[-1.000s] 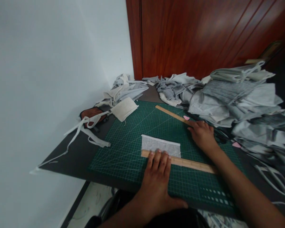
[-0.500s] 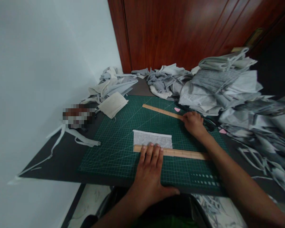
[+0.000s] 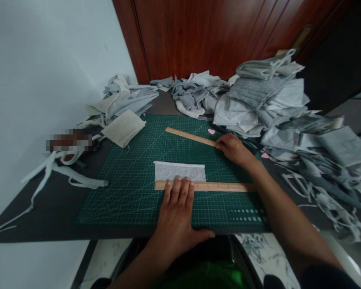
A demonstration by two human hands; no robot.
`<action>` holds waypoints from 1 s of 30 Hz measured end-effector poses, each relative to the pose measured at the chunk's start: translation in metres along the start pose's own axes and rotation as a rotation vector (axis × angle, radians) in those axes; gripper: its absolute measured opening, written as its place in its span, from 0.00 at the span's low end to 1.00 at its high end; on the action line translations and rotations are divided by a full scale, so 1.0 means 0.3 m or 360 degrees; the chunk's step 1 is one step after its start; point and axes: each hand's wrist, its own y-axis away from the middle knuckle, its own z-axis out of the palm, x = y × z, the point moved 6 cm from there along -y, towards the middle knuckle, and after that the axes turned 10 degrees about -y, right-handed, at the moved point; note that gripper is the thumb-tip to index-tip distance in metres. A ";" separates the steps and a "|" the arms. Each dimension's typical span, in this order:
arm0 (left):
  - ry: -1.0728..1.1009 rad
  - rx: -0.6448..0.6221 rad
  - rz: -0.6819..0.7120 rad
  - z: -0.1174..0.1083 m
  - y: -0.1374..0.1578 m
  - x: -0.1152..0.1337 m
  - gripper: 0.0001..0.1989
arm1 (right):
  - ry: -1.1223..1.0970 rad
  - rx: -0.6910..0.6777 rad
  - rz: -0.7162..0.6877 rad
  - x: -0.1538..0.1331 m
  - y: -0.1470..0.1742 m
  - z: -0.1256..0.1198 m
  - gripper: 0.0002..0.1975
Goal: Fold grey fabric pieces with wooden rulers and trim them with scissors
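My left hand (image 3: 176,208) lies flat, fingers stretched out, pressing on a wooden ruler (image 3: 225,186). Under that ruler is a small grey piece of cloth (image 3: 177,170) with a pale strip along its far edge. Farther back, a second wooden ruler (image 3: 189,136) rests on the green cutting mat (image 3: 120,200). The fingers of my right hand (image 3: 233,148) are closed around its right end. Just beyond the right hand, a dark tool (image 3: 249,142) lies partly hidden, its kind unclear.
Heaped grey and white cloth (image 3: 258,100) fills the back right. A folded cream cloth (image 3: 124,127) overlaps the mat's left corner, near more scraps (image 3: 117,100). Loose strips (image 3: 81,180) trail on the left. Small pink pieces (image 3: 211,131) lie near the tool. A wooden door (image 3: 198,36) stands behind.
My view has swung slightly to the right, so everything sits farther left in the picture. Both hands stay on the same rulers, with no clear movement of the cloth.
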 end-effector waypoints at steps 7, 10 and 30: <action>0.0059 -0.0003 0.0003 0.003 0.007 -0.002 0.66 | -0.0333 -0.0223 -0.0334 -0.250 0.076 0.010 0.11; 0.0081 -0.0020 -0.0009 0.002 0.007 -0.002 0.65 | -0.0543 -0.0435 -0.0405 -0.339 0.111 0.049 0.12; 0.0093 -0.0002 -0.0004 -0.001 0.005 0.000 0.65 | -0.0564 -0.0412 -0.0434 -0.326 0.102 0.096 0.06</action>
